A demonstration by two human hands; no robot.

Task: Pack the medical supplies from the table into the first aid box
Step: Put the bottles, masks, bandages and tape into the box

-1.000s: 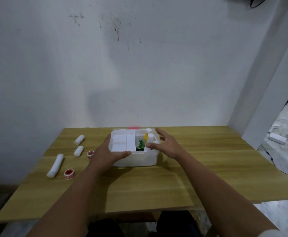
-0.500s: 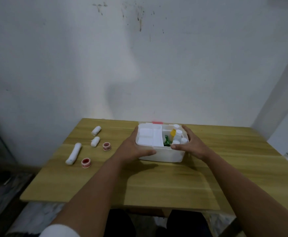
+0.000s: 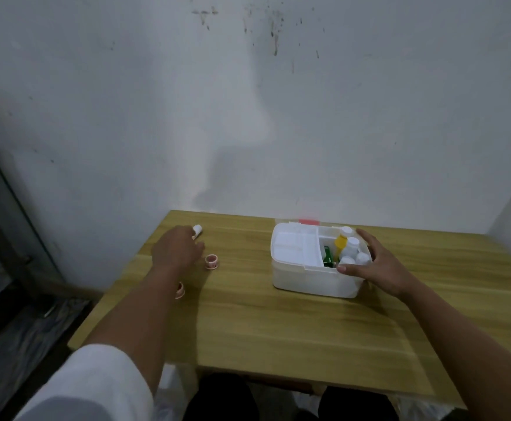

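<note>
Fingers of the right hand [image 3: 378, 265] lie spread and fairly straight against the right end of the first aid box [image 3: 315, 281], the thumb pressed along its near rim and the other fingers reaching round the far right corner; they rest on the box rather than curl about anything. Just inside those fingers, in the box's right compartment, stand several white bottles [image 3: 353, 246], a yellow-capped bottle [image 3: 340, 242] and a green item [image 3: 327, 258] beside them. Further from the fingers, the left half of the box is covered by a white divided tray [image 3: 295, 246]. A red patch [image 3: 308, 221] shows at the far edge of the box.

The left hand [image 3: 173, 252] hovers well apart from the box, over the left part of the table [image 3: 278, 323], palm down. Its fingers [image 3: 199, 247] point away and hang loosely bent; whether they touch or hold anything cannot be told. Just beyond the fingertips lies a white bandage roll [image 3: 197, 230], partly hidden by the hand. A red-and-white tape roll [image 3: 212, 261] sits just to the right of the fingers, and a second tape roll [image 3: 180, 290] peeks out beside the left forearm, nearer the person. A white sleeve [image 3: 90, 387] covers the upper left arm. Behind the table rises a marked white wall [image 3: 248, 101]
</note>
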